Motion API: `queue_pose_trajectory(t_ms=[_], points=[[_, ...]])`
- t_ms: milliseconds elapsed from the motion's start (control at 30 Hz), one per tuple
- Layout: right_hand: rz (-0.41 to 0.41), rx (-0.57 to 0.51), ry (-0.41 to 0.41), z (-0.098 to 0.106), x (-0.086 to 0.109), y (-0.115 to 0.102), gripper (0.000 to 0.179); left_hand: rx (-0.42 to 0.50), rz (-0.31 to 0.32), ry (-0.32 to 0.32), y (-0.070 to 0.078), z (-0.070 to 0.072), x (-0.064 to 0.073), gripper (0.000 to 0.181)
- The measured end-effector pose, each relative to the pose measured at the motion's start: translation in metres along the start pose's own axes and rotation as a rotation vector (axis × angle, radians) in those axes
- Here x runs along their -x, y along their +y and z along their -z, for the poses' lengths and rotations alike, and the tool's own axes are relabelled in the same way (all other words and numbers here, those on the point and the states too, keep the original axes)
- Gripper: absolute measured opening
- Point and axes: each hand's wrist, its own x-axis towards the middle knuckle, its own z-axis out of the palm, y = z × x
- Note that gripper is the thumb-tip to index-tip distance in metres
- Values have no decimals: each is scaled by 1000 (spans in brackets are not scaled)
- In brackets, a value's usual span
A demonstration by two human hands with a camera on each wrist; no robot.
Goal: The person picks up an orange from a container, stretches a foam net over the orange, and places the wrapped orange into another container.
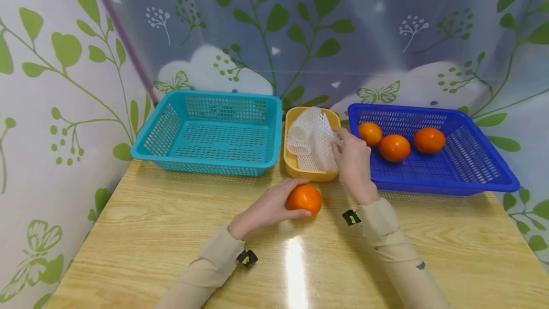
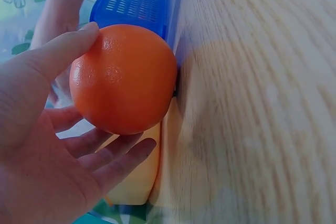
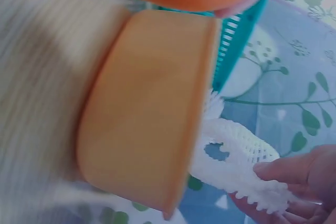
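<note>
My left hand (image 1: 268,206) holds an orange (image 1: 305,200) on the table in front of the yellow tub (image 1: 312,175). In the left wrist view the thumb lies on one side of the orange (image 2: 126,80) and the fingers curl along the other. Over the tub's right side, my right hand (image 1: 355,162) pinches a white foam net sleeve (image 1: 324,144). The right wrist view shows the sleeve (image 3: 236,156) between thumb and fingers, partly above the tub's rim. More white netting (image 1: 300,137) lies in the tub.
A teal basket (image 1: 206,162) with nothing in it stands left of the tub. To the right, a blue basket (image 1: 442,187) contains three oranges (image 1: 394,148). A patterned curtain (image 1: 300,37) hangs behind them. The wooden table (image 1: 141,232) extends toward me.
</note>
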Motion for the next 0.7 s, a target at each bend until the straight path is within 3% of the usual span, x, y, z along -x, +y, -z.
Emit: queue_pose_trajectory(t_ms=[233, 467, 700], points=[[5, -156, 140, 16, 0, -1, 23, 8, -3, 7, 0, 0, 0, 75], [-75, -391, 130, 26, 6, -3, 25, 19, -9, 12, 2, 5, 2, 75], [-138, -635, 90, 33, 15, -8, 29, 164, -68, 183, 12, 16, -4, 46]])
